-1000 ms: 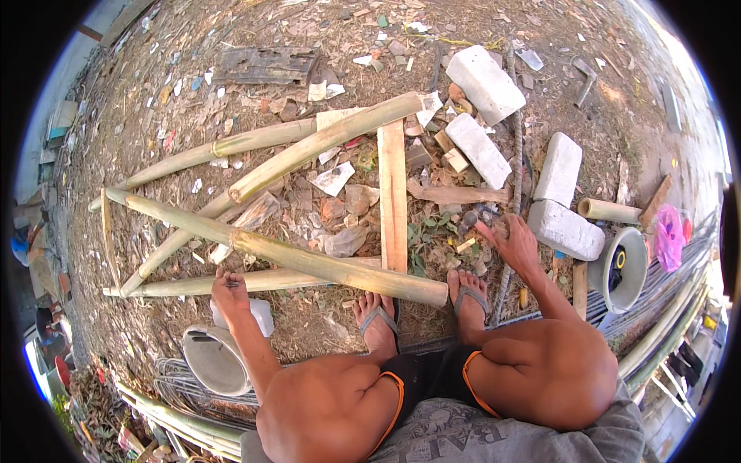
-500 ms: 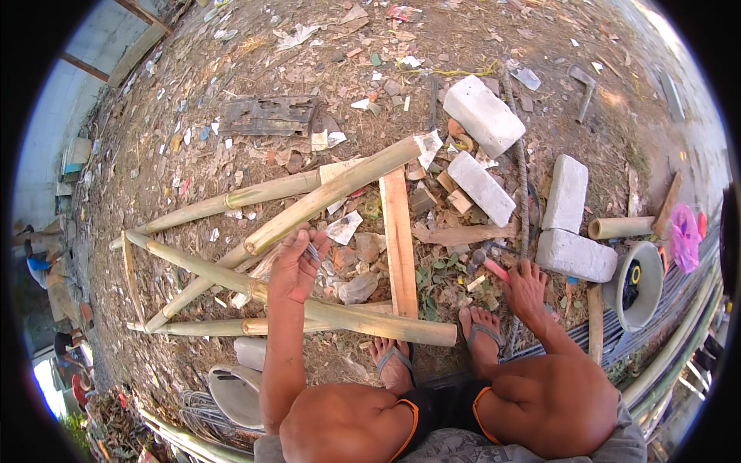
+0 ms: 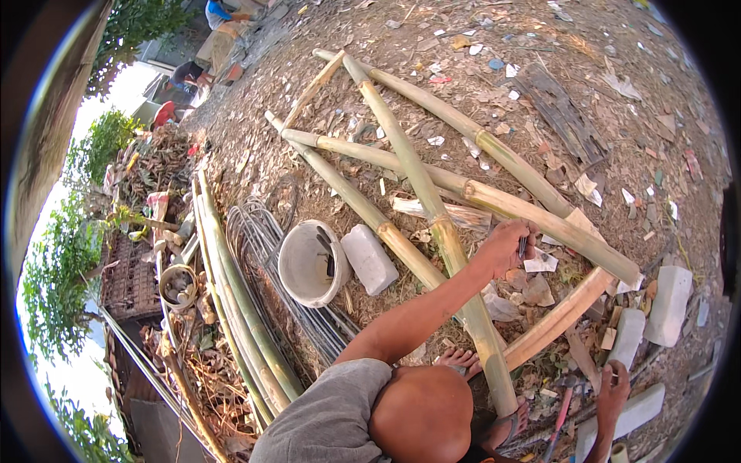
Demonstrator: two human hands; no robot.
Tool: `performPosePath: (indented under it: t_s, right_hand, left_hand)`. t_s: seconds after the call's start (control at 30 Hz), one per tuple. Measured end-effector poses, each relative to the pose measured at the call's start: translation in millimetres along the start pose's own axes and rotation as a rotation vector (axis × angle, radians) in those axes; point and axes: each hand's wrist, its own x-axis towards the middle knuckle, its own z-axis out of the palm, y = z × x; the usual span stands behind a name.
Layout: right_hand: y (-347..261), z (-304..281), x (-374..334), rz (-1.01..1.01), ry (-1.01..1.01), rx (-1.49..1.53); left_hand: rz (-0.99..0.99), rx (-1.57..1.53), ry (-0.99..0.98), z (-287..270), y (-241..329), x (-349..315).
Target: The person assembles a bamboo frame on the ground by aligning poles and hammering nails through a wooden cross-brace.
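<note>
My left hand (image 3: 509, 248) is closed round several thin dark metal pieces that look like nails, just beside the bamboo pole (image 3: 552, 228) lying on top of the frame. Under it, a frame of bamboo poles (image 3: 401, 158) crosses in an X, with a sawn wooden slat (image 3: 557, 318) joining its near end. My right hand (image 3: 615, 383) is low at the right, fingers curled; whether anything is in them is hidden. Left of that hand, apart from it, is a hammer (image 3: 564, 407) with a red handle.
Pale concrete blocks (image 3: 669, 307) lie at the right, another (image 3: 369, 259) by a grey bucket (image 3: 302, 266) with a dark tool inside. Steel rods (image 3: 289, 258) and long bamboo poles (image 3: 231, 285) lie at the left. Two people (image 3: 189, 77) are far off at upper left.
My view has swung to the left, bringing the bucket and the poles at the left into sight. My right hand has let go of the hammer's red handle. My left hand still holds the nails.
</note>
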Motion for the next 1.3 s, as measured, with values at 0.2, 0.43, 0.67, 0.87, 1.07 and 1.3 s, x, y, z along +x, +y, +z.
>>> performPosePath:
  t_s: [0.2, 0.43, 0.67, 0.87, 1.07, 1.3]
  right_hand:
    - [-13.2, -35.3, 106.2, -0.107, -0.066, -0.014]
    - [-23.2, 1.7, 205.5, 0.236, 0.041, 0.091]
    - [35.0, 58.1, 241.3, 0.196, 0.050, 0.281]
    - [26.3, 48.1, 230.1, 0.180, 0.194, 0.023]
    - [-36.9, 61.2, 221.3, 0.095, 0.187, 0.002]
    - [-24.1, 37.1, 196.6, 0.149, 0.186, 0.143]
  left_hand:
    - [0.281, 0.271, 0.039, 17.4, 11.1, 20.3]
    - [0.378, 0.437, -0.038, 50.1, 17.3, 50.9]
    - [-0.062, 0.016, -0.265, 62.7, 7.3, 50.4]
    - [-0.164, -0.017, -0.215, 93.4, -24.9, 62.6]
    - [-0.034, 0.216, -0.231, 82.9, -18.7, 61.4]
    - [0.450, 0.964, -0.149, 156.7, -51.6, 70.5]
